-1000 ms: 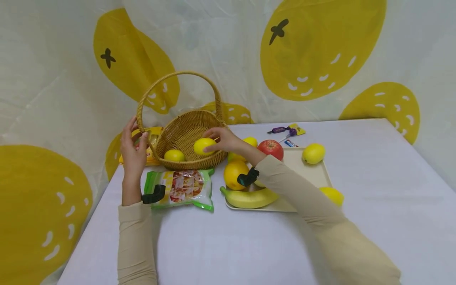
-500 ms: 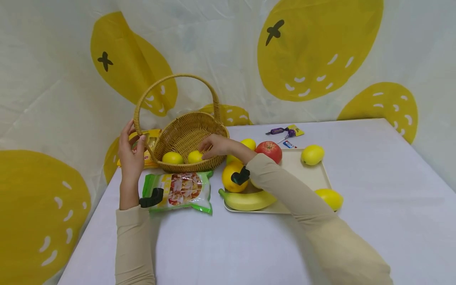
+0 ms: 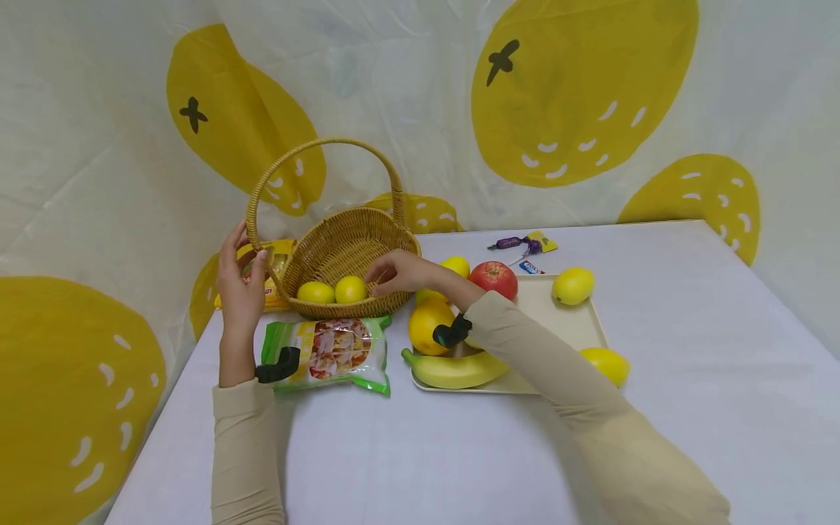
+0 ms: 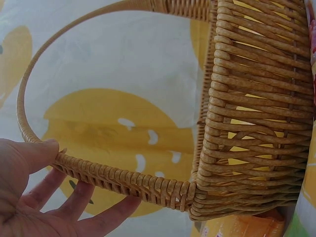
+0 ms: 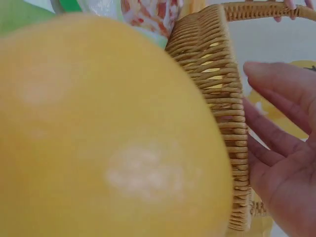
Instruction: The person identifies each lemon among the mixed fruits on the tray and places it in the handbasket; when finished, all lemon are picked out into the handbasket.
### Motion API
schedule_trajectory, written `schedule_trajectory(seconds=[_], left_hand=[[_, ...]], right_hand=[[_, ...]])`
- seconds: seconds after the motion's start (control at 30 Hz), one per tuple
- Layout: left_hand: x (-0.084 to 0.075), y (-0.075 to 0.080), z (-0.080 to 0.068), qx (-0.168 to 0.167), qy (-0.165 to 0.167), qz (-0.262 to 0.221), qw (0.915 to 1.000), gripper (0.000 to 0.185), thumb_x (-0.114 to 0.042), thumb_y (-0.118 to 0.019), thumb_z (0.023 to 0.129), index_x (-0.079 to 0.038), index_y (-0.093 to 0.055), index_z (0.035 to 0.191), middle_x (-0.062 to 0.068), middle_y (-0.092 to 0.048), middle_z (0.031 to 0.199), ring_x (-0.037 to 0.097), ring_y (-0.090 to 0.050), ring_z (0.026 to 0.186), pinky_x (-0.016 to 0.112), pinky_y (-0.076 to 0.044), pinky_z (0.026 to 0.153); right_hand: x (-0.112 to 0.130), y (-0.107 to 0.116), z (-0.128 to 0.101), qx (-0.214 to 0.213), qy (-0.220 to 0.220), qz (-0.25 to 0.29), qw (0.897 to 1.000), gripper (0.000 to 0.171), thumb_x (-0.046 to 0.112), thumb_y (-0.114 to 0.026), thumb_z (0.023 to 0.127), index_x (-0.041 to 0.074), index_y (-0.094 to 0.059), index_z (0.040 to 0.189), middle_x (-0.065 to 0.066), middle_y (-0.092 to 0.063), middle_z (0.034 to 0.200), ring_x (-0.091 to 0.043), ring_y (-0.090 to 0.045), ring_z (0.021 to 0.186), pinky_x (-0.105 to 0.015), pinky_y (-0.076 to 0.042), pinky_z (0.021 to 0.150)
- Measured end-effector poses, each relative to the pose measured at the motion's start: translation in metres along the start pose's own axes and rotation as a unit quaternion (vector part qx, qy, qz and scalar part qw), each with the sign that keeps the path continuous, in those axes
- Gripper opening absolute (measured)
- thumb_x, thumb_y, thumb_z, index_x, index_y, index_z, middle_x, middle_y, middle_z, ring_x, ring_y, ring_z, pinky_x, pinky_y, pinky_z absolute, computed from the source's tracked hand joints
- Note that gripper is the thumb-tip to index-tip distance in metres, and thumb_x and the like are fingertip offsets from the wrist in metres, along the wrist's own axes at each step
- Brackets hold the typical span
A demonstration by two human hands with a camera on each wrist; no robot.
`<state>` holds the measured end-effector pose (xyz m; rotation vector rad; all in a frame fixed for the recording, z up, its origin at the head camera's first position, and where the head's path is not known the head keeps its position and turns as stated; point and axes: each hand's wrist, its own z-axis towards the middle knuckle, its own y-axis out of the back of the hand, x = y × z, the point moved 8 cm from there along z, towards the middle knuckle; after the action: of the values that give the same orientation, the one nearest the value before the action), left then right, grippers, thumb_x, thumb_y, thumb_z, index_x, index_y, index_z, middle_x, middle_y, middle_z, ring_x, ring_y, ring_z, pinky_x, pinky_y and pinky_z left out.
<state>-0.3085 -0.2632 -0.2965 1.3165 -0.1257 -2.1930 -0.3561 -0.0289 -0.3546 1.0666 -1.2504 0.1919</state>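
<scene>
Much of the white surface (image 3: pixel 387 452) ran wide along the near side and out to the right, with room before the cream tray (image 3: pixel 567 321). A banana (image 3: pixel 456 370) lay along that tray's near edge, its stem poking past the left rim; an orange (image 3: pixel 425 324) sat just behind it, and a lone yellow fruit (image 3: pixel 607 364) at the right edge. Left of the tray, across a narrow gap, a green-edged bag (image 3: pixel 337 350) lay just in front of the wicker basket (image 3: pixel 357 224). The left hand (image 3: pixel 243 292) pinched the basket's handle (image 4: pixel 123 175) low on its left side, between thumb and fingers. The right hand (image 3: pixel 403 271), gripping nothing, fingers loosely bent, hung at the basket's right rim, just beside two yellow fruits (image 3: pixel 351 289) lying side by side inside the near wall. Beyond them ran the basket's woven floor (image 3: pixel 344 262). Farther off, a red fruit (image 3: pixel 494 280) stood near the tray's far edge, and wrapped candies (image 3: pixel 508 243) lay between it and the surface's far edge.
</scene>
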Motion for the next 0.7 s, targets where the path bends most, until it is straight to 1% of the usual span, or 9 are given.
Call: schedule_trajectory(seconds=[0.2,0.27,0.37,0.47,0.57,0.7], left_hand=[[-0.002,0.001,0.0,-0.003,-0.008,-0.003,1.0,0.053,-0.007,-0.053,0.1,-0.014,-0.038,0.15,0.017,-0.046,0.138,0.037,-0.055,0.12,0.004,-0.046,0.074],[-0.002,0.001,0.0,-0.002,-0.008,0.0,1.0,0.053,-0.008,-0.053,0.1,-0.015,-0.037,0.15,0.017,-0.045,0.139,0.037,-0.055,0.12,0.005,-0.046,0.074],[-0.002,0.0,0.0,-0.002,-0.007,0.004,1.0,0.053,-0.008,-0.053,0.1,-0.016,-0.037,0.15,0.016,-0.045,0.139,0.036,-0.055,0.12,0.004,-0.046,0.074],[-0.002,-0.001,-0.001,0.0,-0.006,0.009,0.9999,0.053,-0.009,-0.053,0.1,-0.017,-0.037,0.15,0.016,-0.045,0.139,0.035,-0.055,0.121,0.005,-0.046,0.075],[-0.001,-0.001,-0.001,0.002,0.0,0.012,0.9999,0.053,-0.009,-0.053,0.1,-0.017,-0.036,0.15,0.015,-0.044,0.14,0.034,-0.054,0.121,0.009,-0.049,0.08],[0.0,0.0,0.0,0.003,0.005,0.017,0.9998,0.054,-0.01,-0.053,0.1,-0.019,-0.036,0.151,0.013,-0.044,0.14,0.034,-0.054,0.122,0.019,-0.051,0.088]], right_hand=[[0.012,-0.001,-0.017,-0.001,0.063,0.044,0.997,0.032,0.005,-0.066,0.092,-0.008,-0.062,0.12,-0.022,-0.063,0.122,-0.028,-0.062,0.111,-0.028,-0.051,0.095],[0.015,0.001,-0.026,-0.008,0.072,0.057,0.996,0.032,0.006,-0.066,0.092,-0.007,-0.062,0.121,-0.022,-0.063,0.122,-0.027,-0.062,0.111,-0.029,-0.05,0.096],[0.017,0.004,-0.04,-0.026,0.072,0.069,0.995,0.031,0.008,-0.067,0.092,-0.004,-0.063,0.121,-0.017,-0.065,0.122,-0.024,-0.062,0.111,-0.029,-0.051,0.095],[0.016,0.007,-0.058,-0.043,0.064,0.079,0.994,0.031,0.008,-0.067,0.092,-0.002,-0.064,0.121,-0.017,-0.066,0.121,-0.021,-0.062,0.11,-0.03,-0.051,0.095],[0.016,0.008,-0.078,-0.051,0.053,0.105,0.992,0.03,0.008,-0.066,0.092,-0.002,-0.064,0.12,-0.019,-0.065,0.121,-0.021,-0.063,0.11,-0.031,-0.051,0.096],[0.018,0.005,-0.106,-0.043,0.048,0.135,0.989,0.029,0.01,-0.067,0.093,0.0,-0.065,0.12,-0.017,-0.065,0.121,-0.025,-0.062,0.111,-0.033,-0.051,0.097]])
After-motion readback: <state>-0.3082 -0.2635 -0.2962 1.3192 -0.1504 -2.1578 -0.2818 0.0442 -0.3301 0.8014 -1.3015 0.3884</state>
